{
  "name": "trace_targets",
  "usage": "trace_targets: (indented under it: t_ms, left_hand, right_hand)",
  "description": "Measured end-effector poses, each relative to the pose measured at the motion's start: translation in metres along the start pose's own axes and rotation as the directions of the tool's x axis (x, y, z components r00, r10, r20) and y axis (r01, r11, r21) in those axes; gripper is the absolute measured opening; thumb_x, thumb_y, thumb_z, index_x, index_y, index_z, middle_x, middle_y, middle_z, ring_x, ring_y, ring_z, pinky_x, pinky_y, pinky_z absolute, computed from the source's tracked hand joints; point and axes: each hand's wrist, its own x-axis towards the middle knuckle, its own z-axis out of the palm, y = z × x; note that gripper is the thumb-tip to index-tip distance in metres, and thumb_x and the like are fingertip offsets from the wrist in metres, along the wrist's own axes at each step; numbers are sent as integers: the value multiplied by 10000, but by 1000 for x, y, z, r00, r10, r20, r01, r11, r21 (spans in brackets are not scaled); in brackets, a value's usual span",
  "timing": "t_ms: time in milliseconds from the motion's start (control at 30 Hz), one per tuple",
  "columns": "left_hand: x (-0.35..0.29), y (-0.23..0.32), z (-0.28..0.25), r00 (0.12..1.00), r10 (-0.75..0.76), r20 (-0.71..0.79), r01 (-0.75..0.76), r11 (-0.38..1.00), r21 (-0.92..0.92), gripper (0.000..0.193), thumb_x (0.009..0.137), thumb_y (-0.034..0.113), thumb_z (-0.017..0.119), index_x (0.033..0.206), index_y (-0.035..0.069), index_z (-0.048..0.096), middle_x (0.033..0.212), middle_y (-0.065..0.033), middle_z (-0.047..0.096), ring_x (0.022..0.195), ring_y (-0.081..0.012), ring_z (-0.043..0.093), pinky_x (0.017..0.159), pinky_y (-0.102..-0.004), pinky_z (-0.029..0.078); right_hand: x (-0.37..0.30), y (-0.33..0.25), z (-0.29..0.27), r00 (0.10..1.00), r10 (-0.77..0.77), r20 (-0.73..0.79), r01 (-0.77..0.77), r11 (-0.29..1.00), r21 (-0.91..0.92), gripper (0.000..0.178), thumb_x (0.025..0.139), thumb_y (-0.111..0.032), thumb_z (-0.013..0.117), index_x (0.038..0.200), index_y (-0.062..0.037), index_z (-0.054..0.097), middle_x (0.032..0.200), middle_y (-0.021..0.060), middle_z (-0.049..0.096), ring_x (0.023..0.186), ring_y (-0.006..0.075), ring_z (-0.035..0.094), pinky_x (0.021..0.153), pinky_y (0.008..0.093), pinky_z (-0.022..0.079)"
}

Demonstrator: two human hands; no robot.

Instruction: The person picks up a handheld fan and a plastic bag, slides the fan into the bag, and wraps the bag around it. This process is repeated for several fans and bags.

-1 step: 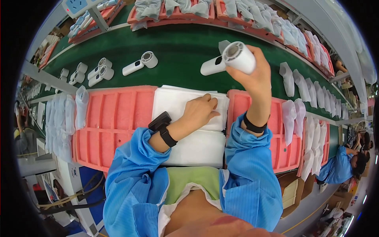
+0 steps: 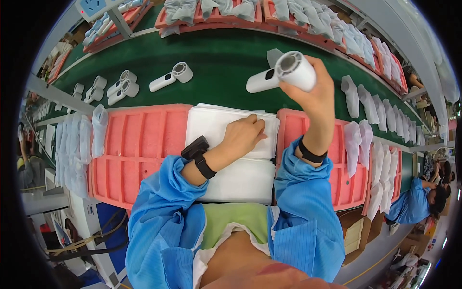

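Observation:
My right hand [image 2: 315, 89] is closed around the barrel head of a white handheld fan [image 2: 301, 74], held over the green work surface. Its handle points left and carries a dark oval panel; a ring of slots shows on the head's end. Behind the head, a small translucent grey piece [image 2: 275, 57] sticks up. My left hand [image 2: 244, 134] rests on a stack of flat white sleeves [image 2: 209, 123], its fingers bent and the thumb apart from them. A second white pile [image 2: 238, 180] lies just below, nearer my body.
More white fans [image 2: 182, 72] lie on the green surface [image 2: 216, 62] at the left. Pink trays [image 2: 144, 130] flank the white stack. Bagged items stand in rows at right [image 2: 350, 96] and left [image 2: 99, 127]. Loaded trays line the far side, and metal posts frame the bench.
My right hand has shifted slightly to the right with the fan, whose head now faces a little differently. My left hand stays in place on the stack.

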Motion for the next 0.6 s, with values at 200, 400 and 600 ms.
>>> trace_targets:
  t_ms: [200, 400, 600]
  left_hand:
    - [7, -12, -26, 991, -134, 2, 122, 893, -433, 119, 846, 143, 702, 848, 55, 622, 773, -43, 599, 620, -171, 566, 580, -271, 452]
    - [9, -7, -73, 962, -264, -68, 127, 655, -745, 123, 894, 144, 663, 880, 27, 625, 808, -21, 627, 653, -95, 566, 575, -241, 429]
    - [1, 6, -107, 872, -424, -246, -90, 355, -930, 131, 957, 155, 600, 955, 24, 607, 857, -2, 635, 736, -79, 562, 645, -223, 435]
  right_hand:
    - [-17, -12, -47, 997, 52, 56, -57, 993, 103, 574, 631, -96, 797, 1146, -8, 559, 973, 53, 633, 896, 123, 603, 803, 277, 482]
    - [-18, -12, -45, 982, 6, 189, -55, 965, 258, 613, 591, -64, 790, 1154, -9, 554, 1017, 44, 621, 931, 120, 594, 849, 264, 460]
    - [-11, -15, 29, 956, -163, 242, 120, 976, 184, 619, 583, -11, 808, 1153, -18, 567, 1051, 61, 600, 964, 155, 592, 846, 279, 463]
